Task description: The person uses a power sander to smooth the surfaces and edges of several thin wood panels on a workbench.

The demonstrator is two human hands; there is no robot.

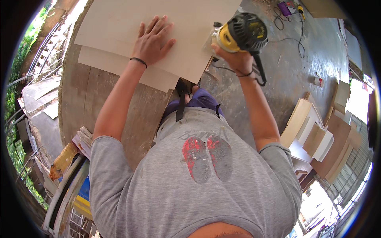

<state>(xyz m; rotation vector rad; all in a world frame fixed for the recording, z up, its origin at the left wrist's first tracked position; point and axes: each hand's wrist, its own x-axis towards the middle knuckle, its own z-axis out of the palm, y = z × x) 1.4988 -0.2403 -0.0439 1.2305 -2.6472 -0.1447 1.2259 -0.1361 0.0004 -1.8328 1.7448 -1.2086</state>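
My left hand (152,44) lies flat on a large pale sheet of board (109,27), its fingers stretched out and slightly apart. Under that sheet is a second pale sheet (115,68), its near strip showing. My right hand (237,61) is wrapped round the body of a yellow and black trim router (247,32). The router is at the right edge of the upper sheet, its clear base over or beside that edge; I cannot tell whether it touches. A black cord leaves its top and hangs by my right wrist.
The sheets rest on a worn wooden bench (95,93). Over the grey floor (285,75) runs a cord (303,43) near a purple box (286,8). A small red and white can (318,81) stands farther right. Board pieces and a white cabinet part (303,119) lie at the right.
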